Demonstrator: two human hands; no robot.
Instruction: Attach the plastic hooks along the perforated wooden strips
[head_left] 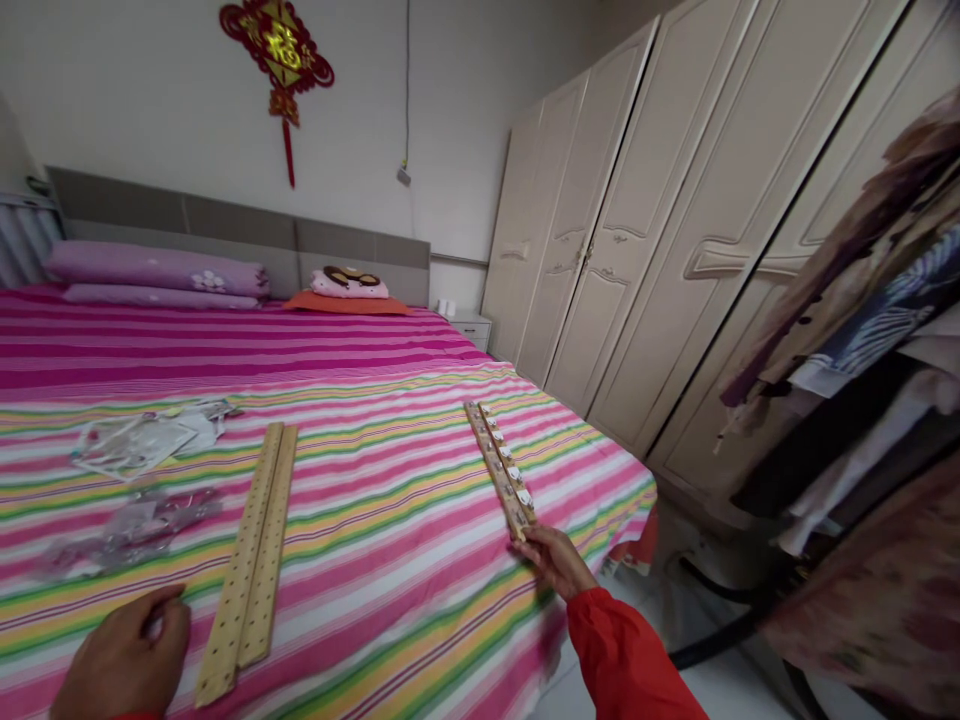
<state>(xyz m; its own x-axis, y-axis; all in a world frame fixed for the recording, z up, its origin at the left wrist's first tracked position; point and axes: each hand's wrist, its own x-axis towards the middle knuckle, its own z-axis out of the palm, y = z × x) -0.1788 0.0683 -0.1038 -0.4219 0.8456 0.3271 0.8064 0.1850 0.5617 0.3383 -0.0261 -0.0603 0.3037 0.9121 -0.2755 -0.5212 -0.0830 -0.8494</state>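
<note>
My right hand [553, 560] grips the near end of a narrow wooden strip [499, 470]. Small white and metal fittings line this strip, and its far end points away across the bed. At the lower left, my left hand [131, 650] rests curled over the striped sheet, with no object visible in it. Just right of that hand, two long pale wooden strips with rows of holes [251, 560] lie side by side, one a little further forward. Clear plastic bags with small parts [139, 525] lie beyond my left hand.
More crumpled packets [154, 440] lie further back on the striped sheet [375, 520]. A folded purple quilt [157, 270] and an orange cushion [345, 302] sit by the headboard. Wardrobes [637, 230] stand right of the bed, with hanging clothes [862, 370] in front.
</note>
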